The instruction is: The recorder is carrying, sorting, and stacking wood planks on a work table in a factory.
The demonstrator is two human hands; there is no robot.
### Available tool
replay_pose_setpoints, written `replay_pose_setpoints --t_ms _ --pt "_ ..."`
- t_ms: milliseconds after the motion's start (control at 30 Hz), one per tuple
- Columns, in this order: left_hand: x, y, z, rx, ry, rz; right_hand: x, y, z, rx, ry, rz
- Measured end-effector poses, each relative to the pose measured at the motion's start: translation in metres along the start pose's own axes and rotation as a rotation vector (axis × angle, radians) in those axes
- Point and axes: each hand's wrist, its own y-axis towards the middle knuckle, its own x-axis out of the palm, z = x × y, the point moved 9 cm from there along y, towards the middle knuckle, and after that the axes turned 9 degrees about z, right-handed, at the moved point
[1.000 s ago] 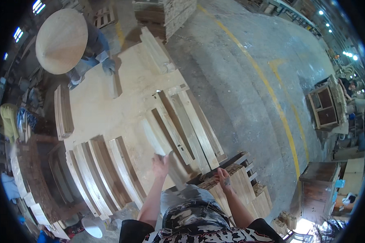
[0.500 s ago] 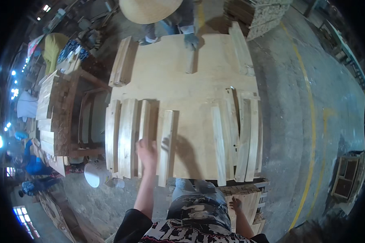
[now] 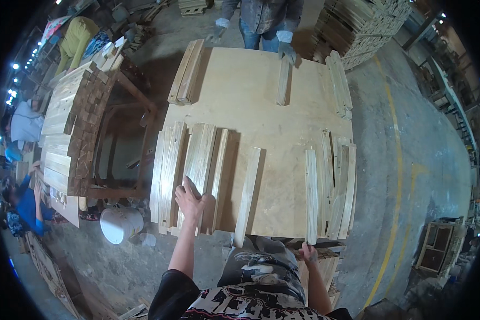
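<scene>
My left hand (image 3: pixel 190 202) reaches over the left group of pale wooden strips, fingers spread, touching the top of a wide strip (image 3: pixel 201 154). Just right of it lies a narrow strip (image 3: pixel 220 178), and farther right a single strip (image 3: pixel 247 194) overhangs the near edge of the plywood board (image 3: pixel 277 128). At that same edge, on the right side, my right hand (image 3: pixel 308 253) has its fingers closed at the near end of another wooden strip (image 3: pixel 311 186). Several more strips (image 3: pixel 342 192) lie beside that one, along the board's right edge.
Across the board a co-worker's gloved hand (image 3: pixel 287 52) rests on a short strip (image 3: pixel 284 82). More strips lie at the far left (image 3: pixel 186 72) and far right (image 3: pixel 339 85) corners. A stack of wood blocks (image 3: pixel 64 128) stands left, near a white bucket (image 3: pixel 121 225).
My left hand has shifted from the narrow strip to the wide strip left of it. My right hand has risen to the near end of a right-hand strip. The co-worker has straightened up.
</scene>
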Motion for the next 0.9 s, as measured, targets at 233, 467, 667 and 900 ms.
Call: replay_pose_setpoints --t_ms 233,467,667,900 --pt "-0.008 0.013 -0.014 0.003 -0.218 -0.039 0.026 -0.051 0.035 0.205 0.002 0.069" --pt "0.008 0.01 -0.058 -0.351 -0.753 -0.248 0.046 -0.086 0.011 0.22 0.036 0.044" --pt "0.007 -0.023 0.023 -0.521 -1.104 -0.489 0.046 -0.088 -0.006 0.245 0.017 0.011" --pt "0.055 -0.057 0.071 -0.344 -0.935 -0.456 0.05 -0.101 -0.029 0.157 0.042 -0.012"
